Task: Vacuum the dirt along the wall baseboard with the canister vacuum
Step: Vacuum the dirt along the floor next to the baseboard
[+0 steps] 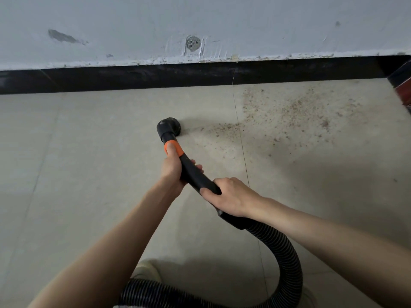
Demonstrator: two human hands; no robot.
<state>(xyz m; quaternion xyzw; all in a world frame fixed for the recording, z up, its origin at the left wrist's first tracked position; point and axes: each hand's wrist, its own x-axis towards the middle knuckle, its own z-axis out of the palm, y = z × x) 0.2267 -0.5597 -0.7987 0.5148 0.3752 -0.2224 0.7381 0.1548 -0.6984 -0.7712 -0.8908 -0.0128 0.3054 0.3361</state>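
Both hands grip the black vacuum wand: the left hand is wrapped round it just below the orange collar, and the right hand clasps it further back, where the ribbed hose begins. Ahead of the wand, the round nozzle sits on the tiled floor, short of the black baseboard. Right of the wand, brown dirt is scattered from the nozzle towards the baseboard.

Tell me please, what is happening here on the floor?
A person is vacuuming. The left hand grips the wand near its orange ring, the right hand grips it further back, by the hose. The nozzle is on the floor, short of the baseboard. Dirt lies to its right, not yet cleaned.
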